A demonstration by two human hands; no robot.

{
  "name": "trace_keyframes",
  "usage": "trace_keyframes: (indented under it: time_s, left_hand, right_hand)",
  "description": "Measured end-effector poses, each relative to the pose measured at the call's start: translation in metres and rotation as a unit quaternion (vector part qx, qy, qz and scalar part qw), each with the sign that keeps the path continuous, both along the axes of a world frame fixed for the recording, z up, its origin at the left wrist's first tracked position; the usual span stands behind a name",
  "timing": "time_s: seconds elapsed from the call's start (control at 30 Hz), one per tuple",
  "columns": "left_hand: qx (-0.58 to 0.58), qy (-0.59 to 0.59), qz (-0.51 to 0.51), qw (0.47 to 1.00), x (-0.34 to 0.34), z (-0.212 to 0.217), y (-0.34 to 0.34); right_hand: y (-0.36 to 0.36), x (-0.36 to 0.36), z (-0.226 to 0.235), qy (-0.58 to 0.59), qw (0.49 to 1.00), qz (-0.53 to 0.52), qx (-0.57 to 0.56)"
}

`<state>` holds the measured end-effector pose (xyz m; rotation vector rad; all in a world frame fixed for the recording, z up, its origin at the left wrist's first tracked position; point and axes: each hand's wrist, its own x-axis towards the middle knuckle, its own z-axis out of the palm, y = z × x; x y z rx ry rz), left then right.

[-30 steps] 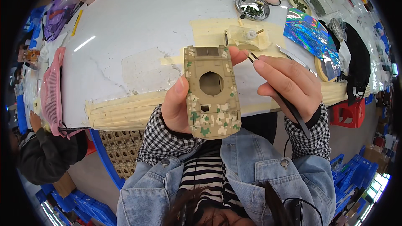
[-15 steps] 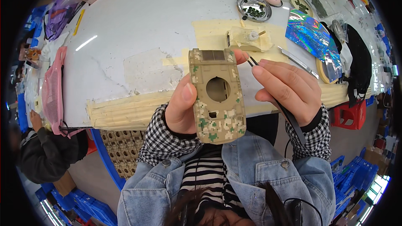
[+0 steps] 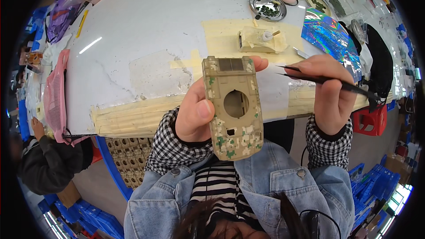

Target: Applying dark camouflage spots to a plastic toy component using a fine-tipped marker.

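A model tank hull (image 3: 239, 125) with tan and green pixel camouflage is upright in my left hand (image 3: 195, 113). Its round opening faces up, and a small square hole lies nearer me. My thumb presses its left side; a fingertip shows past its far right corner. Off to the right, my right hand (image 3: 335, 93) grips black tweezers (image 3: 354, 88). Their two thin tips point left toward the hull, slightly apart and not touching it. I see nothing between the tips.
Beyond the hull stands a tape-covered block (image 3: 248, 42) holding a small white pot with a stick. A round metal dish (image 3: 254, 16) carries small dark green parts. Shiny blue film (image 3: 325, 31) lies at right. A blue crate (image 3: 116, 168) of similar hulls sits lower left; another person (image 3: 55, 163) works beyond it.
My right hand has moved right and turned, drawing the tweezers away from my left fingertip; the pale bit seen near their tips no longer shows. The hull has come slightly nearer and to the right.
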<state>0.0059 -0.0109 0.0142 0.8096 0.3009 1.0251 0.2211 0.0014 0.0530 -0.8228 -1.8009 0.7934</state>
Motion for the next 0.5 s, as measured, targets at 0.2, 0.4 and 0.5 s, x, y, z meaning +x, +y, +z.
trace_keyframes:
  time_s: [0.2,0.4,0.5]
  left_hand:
    - [-0.097,-0.034,-0.054,0.993,-0.0035,-0.0031,-0.0004]
    - [-0.089,-0.011,-0.061,0.994,-0.0039,-0.0010,0.0004]
    - [-0.089,-0.016,-0.054,0.994,-0.0022,-0.0026,-0.0012]
  right_hand:
    - [0.0019,-0.0043,0.0008,0.134,0.967,-0.007,-0.218]
    - [0.0076,-0.0036,0.0015,0.153,0.948,0.023,-0.278]
    - [0.0092,-0.0019,-0.0002,0.154,0.946,0.026,-0.284]
